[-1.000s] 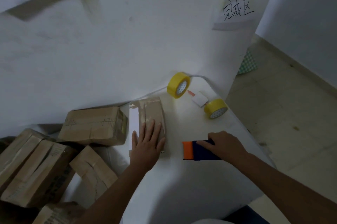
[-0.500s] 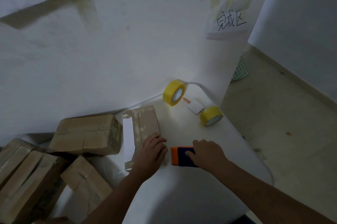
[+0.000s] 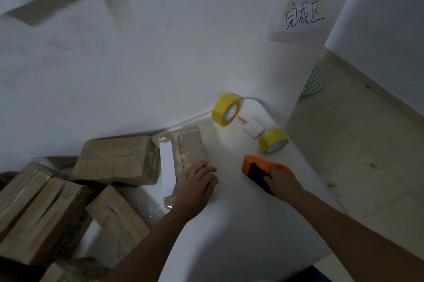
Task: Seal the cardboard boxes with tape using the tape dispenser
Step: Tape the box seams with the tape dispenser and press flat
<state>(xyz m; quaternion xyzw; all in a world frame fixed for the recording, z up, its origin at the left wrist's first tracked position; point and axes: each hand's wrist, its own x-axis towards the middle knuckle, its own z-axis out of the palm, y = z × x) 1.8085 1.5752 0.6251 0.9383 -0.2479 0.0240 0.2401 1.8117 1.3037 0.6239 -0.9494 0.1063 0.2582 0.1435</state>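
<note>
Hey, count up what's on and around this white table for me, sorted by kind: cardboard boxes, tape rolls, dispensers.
Brown cardboard boxes: 6, one under the left hand, others such as piled left.
Yellow tape rolls: 2.
Orange and blue tape dispenser, held by the right hand: 1.
Total: 9.

The tape dispenser (image 3: 259, 168) is orange and dark blue. Both tape rolls (image 3: 226, 109) (image 3: 273, 140) are yellow, their cores white with a dotted pattern. The boxes (image 3: 118, 160) are brown cardboard. At two o'clock, a green-and-white checked cloth (image 3: 313, 82) lies beside the white table (image 3: 229, 224).
</note>
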